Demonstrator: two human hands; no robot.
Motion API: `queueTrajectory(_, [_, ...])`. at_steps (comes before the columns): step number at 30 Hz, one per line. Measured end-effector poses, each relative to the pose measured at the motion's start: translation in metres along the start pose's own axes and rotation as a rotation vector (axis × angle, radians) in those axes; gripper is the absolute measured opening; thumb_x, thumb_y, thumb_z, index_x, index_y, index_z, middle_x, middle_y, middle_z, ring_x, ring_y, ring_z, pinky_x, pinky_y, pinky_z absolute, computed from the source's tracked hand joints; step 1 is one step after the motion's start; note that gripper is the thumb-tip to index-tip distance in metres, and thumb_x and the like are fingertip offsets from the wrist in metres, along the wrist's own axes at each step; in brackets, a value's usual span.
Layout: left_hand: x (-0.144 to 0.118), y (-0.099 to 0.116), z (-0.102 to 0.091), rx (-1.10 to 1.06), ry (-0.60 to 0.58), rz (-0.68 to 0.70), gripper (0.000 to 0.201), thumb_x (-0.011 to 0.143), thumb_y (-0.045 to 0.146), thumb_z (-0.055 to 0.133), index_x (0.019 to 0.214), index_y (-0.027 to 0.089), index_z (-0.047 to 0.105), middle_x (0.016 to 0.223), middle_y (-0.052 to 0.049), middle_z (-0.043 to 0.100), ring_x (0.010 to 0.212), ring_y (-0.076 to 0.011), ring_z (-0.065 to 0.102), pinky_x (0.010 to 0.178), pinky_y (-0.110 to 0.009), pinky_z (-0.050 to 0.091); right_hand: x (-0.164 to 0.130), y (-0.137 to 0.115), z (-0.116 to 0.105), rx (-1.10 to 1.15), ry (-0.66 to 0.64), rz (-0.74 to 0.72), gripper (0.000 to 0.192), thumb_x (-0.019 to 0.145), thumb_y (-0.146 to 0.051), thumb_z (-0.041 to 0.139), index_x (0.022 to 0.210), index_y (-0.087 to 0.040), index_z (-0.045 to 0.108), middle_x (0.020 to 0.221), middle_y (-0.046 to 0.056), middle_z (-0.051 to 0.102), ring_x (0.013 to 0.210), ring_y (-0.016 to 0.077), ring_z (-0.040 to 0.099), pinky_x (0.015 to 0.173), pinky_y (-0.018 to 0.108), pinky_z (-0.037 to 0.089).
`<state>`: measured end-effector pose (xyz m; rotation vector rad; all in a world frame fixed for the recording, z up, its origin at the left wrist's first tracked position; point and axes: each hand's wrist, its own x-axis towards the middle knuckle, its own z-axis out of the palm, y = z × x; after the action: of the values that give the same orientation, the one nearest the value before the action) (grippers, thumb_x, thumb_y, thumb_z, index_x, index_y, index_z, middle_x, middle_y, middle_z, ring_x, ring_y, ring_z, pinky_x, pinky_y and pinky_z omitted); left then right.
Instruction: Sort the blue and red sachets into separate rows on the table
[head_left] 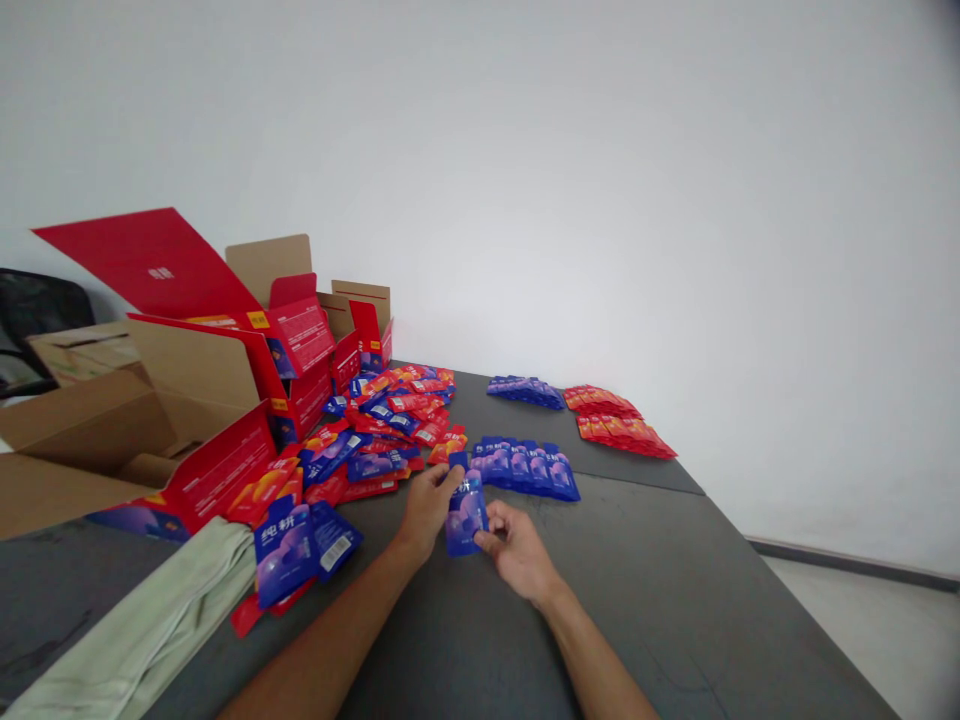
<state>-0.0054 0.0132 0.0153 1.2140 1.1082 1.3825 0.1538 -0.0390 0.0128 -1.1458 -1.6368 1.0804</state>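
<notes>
Between my two hands is a blue pouch (466, 520) with purple round fruit printed on it, held above the dark table. My left hand (430, 506) pinches its upper left edge. At the lower right edge, my right hand (514, 545) grips it between thumb and fingers. Just beyond lies an overlapping row of blue pouches (525, 468). To the left of my hands spreads a loose heap of red and blue pouches (390, 425). Nearer to me on the left, another blue pouch (285, 555) rests on red ones.
Open red cartons (300, 335) stand at the back left, with one open carton (217, 460) tipped toward the near left. Pale green cloth (161, 625) lies in front of it. Farther back are a blue row (526, 391) and red pouch rows (624, 434). A white wall (600, 200) borders the table (660, 590).
</notes>
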Motion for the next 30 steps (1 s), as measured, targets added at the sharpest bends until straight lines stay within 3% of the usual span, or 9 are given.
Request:
queueTrajectory(10, [0.002, -0.002, 0.000, -0.136, 0.113, -0.096, 0.028, 0.073, 0.041, 0.065, 0.066, 0.017, 0.054, 0.055, 0.007, 0.048, 0.048, -0.0072, 0.041, 0.045, -0.019, 0.029, 0.000, 0.002, 0.006, 0.006, -0.024, 0.017, 0.007, 0.077, -0.023, 0.060, 0.083, -0.018, 0.060, 0.065, -0.006, 0.049, 0.061, 0.0102, 0.043, 0.059, 0.022, 0.033])
queueTrajectory(13, [0.006, 0.004, 0.003, -0.144, 0.076, -0.055, 0.028, 0.075, 0.042, 0.065, 0.071, 0.016, 0.057, 0.061, 0.006, 0.053, 0.052, -0.0076, 0.047, 0.048, -0.018, 0.034, 0.001, -0.001, 0.003, 0.087, 0.027, 0.002, 0.012, 0.079, -0.027, 0.060, 0.088, -0.018, 0.060, 0.065, -0.006, 0.046, 0.060, 0.0097, 0.040, 0.058, 0.022, 0.032])
queueTrajectory(16, [0.009, 0.006, 0.012, -0.113, -0.046, -0.035, 0.030, 0.077, 0.043, 0.063, 0.089, 0.016, 0.061, 0.078, 0.000, 0.063, 0.066, -0.0114, 0.058, 0.056, -0.020, 0.043, 0.004, 0.001, -0.009, 0.141, 0.189, -0.017, 0.019, 0.080, -0.033, 0.062, 0.093, -0.019, 0.059, 0.064, -0.008, 0.041, 0.058, 0.0091, 0.037, 0.056, 0.021, 0.031])
queueTrajectory(19, [0.009, 0.002, 0.031, -0.061, -0.142, -0.106, 0.050, 0.071, 0.031, 0.069, 0.115, 0.016, 0.051, 0.085, -0.003, 0.066, 0.067, -0.0144, 0.063, 0.058, -0.024, 0.048, 0.009, 0.014, -0.030, 0.162, 0.395, 0.028, 0.032, 0.077, -0.041, 0.065, 0.098, -0.019, 0.057, 0.061, -0.009, 0.039, 0.054, 0.0090, 0.035, 0.051, 0.021, 0.029])
queueTrajectory(21, [0.009, -0.005, 0.048, -0.015, -0.187, -0.038, 0.061, 0.064, 0.016, 0.071, 0.120, 0.016, 0.047, 0.086, -0.002, 0.066, 0.068, -0.0135, 0.063, 0.062, -0.025, 0.051, 0.012, 0.026, -0.044, 0.153, 0.504, 0.053, 0.040, 0.075, -0.045, 0.065, 0.104, -0.019, 0.055, 0.061, -0.009, 0.043, 0.052, 0.0092, 0.037, 0.050, 0.021, 0.029])
queueTrajectory(25, [0.010, -0.018, 0.085, 0.170, -0.289, 0.138, 0.052, 0.063, 0.002, 0.065, 0.113, 0.016, 0.058, 0.098, -0.006, 0.067, 0.084, -0.0152, 0.065, 0.074, -0.027, 0.053, 0.017, 0.050, -0.068, 0.081, 0.626, 0.066, 0.050, 0.076, -0.050, 0.062, 0.113, -0.017, 0.053, 0.063, -0.006, 0.053, 0.054, 0.0121, 0.046, 0.052, 0.022, 0.034])
queueTrajectory(30, [0.016, -0.029, 0.122, 0.390, -0.218, 0.312, 0.036, 0.073, 0.004, 0.060, 0.106, 0.018, 0.068, 0.114, -0.007, 0.063, 0.089, -0.0144, 0.063, 0.081, -0.030, 0.054, 0.021, 0.066, -0.092, -0.115, 0.732, 0.084, 0.054, 0.082, -0.053, 0.053, 0.119, -0.014, 0.057, 0.079, 0.005, 0.066, 0.074, 0.0209, 0.061, 0.070, 0.030, 0.046])
